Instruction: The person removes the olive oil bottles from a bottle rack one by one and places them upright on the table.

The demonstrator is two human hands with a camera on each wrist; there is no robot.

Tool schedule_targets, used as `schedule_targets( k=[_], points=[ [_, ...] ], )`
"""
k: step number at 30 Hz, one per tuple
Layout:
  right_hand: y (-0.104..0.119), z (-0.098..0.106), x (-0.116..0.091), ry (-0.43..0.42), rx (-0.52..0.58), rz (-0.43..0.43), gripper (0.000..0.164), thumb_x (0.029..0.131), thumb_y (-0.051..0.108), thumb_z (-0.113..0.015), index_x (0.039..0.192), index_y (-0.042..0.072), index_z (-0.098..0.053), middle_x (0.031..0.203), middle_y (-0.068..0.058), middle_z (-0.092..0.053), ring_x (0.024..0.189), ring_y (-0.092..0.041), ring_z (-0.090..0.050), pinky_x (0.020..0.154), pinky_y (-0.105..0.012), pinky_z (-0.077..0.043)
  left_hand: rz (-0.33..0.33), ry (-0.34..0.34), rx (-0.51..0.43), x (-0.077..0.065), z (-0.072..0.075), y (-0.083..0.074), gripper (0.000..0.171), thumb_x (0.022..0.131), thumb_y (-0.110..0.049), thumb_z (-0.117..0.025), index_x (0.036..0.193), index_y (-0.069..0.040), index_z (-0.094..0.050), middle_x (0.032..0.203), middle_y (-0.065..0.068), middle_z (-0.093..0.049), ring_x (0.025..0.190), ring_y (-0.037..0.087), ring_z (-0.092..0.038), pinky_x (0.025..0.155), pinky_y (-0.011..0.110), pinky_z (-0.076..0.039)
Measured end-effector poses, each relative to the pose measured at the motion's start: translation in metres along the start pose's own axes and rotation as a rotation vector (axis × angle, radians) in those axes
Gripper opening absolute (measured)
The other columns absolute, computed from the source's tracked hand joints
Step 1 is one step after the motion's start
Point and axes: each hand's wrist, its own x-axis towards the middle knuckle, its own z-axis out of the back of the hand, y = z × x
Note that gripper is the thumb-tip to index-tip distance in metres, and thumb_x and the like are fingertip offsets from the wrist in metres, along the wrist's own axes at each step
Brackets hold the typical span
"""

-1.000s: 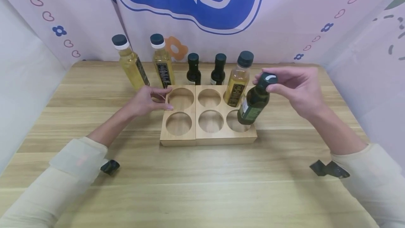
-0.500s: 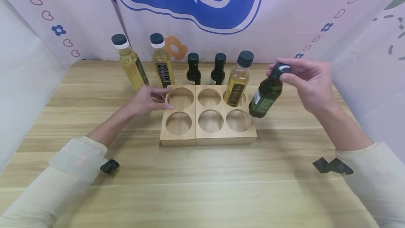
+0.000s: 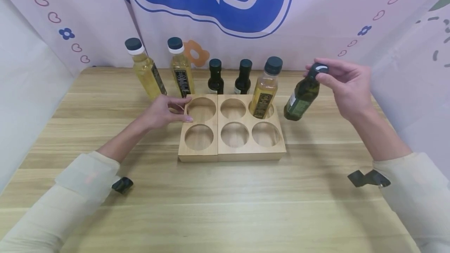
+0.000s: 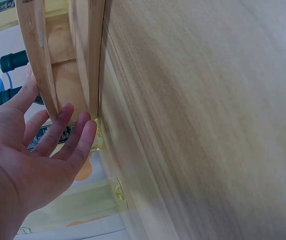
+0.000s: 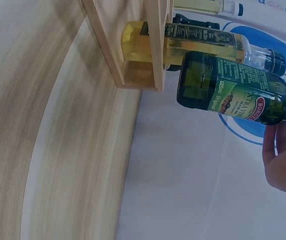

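My right hand (image 3: 351, 85) pinches the cap of a small dark green olive oil bottle (image 3: 300, 98), tilted, to the right of the wooden bottle rack (image 3: 251, 156). In the right wrist view, this olive oil bottle (image 5: 225, 90) shows its green label and overlaps a yellow oil bottle. My left hand (image 3: 161, 112) holds the rack's left end, thumb and index finger at its top edge. The left wrist view has the other fingers of the left hand (image 4: 38, 135) at the end opening. The yellow oil bottle (image 3: 263, 95) stands in the rack's back right hole.
Two taller yellow oil bottles, one far left (image 3: 149, 73) and one nearer the rack (image 3: 181, 73), stand behind it on the wooden table (image 3: 225, 206). Two small dark bottles, left (image 3: 215, 77) and right (image 3: 242, 77), stand at the back. A printed cloth backdrop (image 3: 316, 18) rises behind.
My right hand has carried the olive oil bottle from over the rack's front right hole, rightward and toward the back, beside the rack. The left hand and rack have stayed put.
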Motion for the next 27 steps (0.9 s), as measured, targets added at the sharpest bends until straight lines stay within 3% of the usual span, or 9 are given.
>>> schedule_targets(
  k=[9, 17, 27],
  points=[
    [-0.005, 0.007, 0.006, -0.064, -0.06, -0.08, 0.026, 0.089, -0.023, -0.065, 0.111, -0.01, -0.073, 0.101, -0.016, -0.078, 0.094, -0.022, -0.078, 0.103, -0.028, -0.055, 0.013, 0.002, -0.006, -0.001, 0.0, -0.001, 0.064, 0.088, -0.014, -0.085, 0.145, -0.002, -0.057, 0.138, 0.022, -0.064, 0.114, 0.035, -0.068, 0.087, 0.023, -0.059],
    [-0.013, 0.011, 0.013, -0.108, -0.045, -0.156, 0.029, 0.084, -0.02, -0.074, 0.111, -0.008, -0.074, 0.102, -0.014, -0.079, 0.092, -0.02, -0.078, 0.097, -0.027, -0.057, 0.0, -0.002, -0.001, -0.001, 0.001, -0.001, 0.064, 0.088, -0.012, -0.085, 0.144, -0.001, -0.057, 0.138, 0.022, -0.064, 0.113, 0.036, -0.068, 0.087, 0.025, -0.06],
    [-0.023, 0.013, 0.018, -0.176, -0.157, -0.254, 0.033, 0.08, -0.017, -0.08, 0.108, 0.001, -0.078, 0.099, -0.004, -0.08, 0.091, -0.012, -0.078, 0.089, -0.023, -0.059, -0.011, 0.001, 0.007, -0.001, 0.0, -0.001, 0.063, 0.088, -0.011, -0.085, 0.143, 0.0, -0.057, 0.144, 0.02, -0.06, 0.113, 0.036, -0.068, 0.089, 0.028, -0.06]
  ],
)
